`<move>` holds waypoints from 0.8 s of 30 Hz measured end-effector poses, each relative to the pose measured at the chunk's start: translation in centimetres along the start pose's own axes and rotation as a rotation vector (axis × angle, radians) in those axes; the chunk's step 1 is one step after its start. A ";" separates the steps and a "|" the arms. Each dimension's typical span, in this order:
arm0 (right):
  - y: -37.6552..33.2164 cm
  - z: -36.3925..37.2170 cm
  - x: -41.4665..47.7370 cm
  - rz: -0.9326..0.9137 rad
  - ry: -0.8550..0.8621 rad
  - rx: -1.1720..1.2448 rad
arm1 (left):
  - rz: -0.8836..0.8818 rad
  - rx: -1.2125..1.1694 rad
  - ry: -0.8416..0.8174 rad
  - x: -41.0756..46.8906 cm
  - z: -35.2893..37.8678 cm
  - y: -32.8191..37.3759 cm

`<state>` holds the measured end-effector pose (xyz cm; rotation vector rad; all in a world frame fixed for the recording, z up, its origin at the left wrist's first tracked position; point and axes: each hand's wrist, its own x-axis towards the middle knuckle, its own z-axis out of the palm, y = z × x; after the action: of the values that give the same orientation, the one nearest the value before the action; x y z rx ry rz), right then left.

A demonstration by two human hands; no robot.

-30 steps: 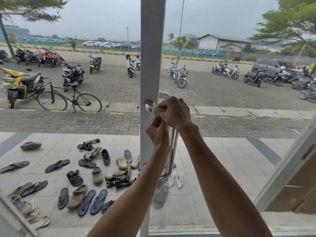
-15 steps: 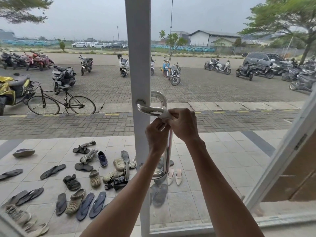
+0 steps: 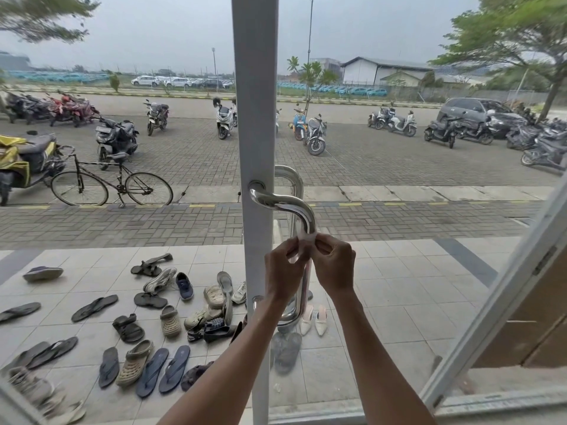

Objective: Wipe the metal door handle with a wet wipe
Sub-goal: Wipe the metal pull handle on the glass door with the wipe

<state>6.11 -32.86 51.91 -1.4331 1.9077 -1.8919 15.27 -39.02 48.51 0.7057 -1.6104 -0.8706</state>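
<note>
The metal door handle (image 3: pixel 283 207), a polished steel pull bar, is fixed to the white door frame (image 3: pixel 256 118) by an upper mount at the frame's right edge. It curves out to the right, then bends down into a long vertical run that ends in a lower mount near the frame's foot. The wet wipe (image 3: pixel 306 240) sits just below the upper bend, wrapped around the top of the vertical run.

Both hands are closed on the wipe. The left hand (image 3: pixel 283 273) pinches its left side with thumb and fingertips, and the right hand (image 3: pixel 334 268) pinches its right side, so the wipe is drawn around the bar between them. How far it reaches around the back of the bar cannot be made out, as the fingers cover it.

The step in hand looks like the wiping itself, at the start of the vertical run: the curved upper part lies bare above the hands, and most of the straight bar is below them. The next move probably calls for keeping the wipe snug around the bar and sliding both hands down toward the lower mount, holding an even squeeze so the wipe does not bunch or slip off.
</note>
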 end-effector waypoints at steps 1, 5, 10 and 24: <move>0.7 0.3 -0.5 0.017 0.002 0.005 | -0.011 -0.001 -0.018 -0.4 -0.1 -0.4; 2.7 1.4 -2.4 0.064 0.015 -0.007 | -0.024 0.012 -0.125 -1.5 -0.6 -1.6; 2.2 1.8 -2.6 0.048 0.036 -0.103 | -0.075 -0.007 -0.131 -1.1 -1.3 -1.2; 4.8 2.3 -4.1 0.075 0.061 -0.001 | -0.103 0.022 -0.195 -2.3 -1.6 -3.6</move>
<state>7.31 -32.87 45.26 -1.2994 1.9602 -1.9217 17.31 -39.33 44.46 0.7425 -1.7704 -1.0235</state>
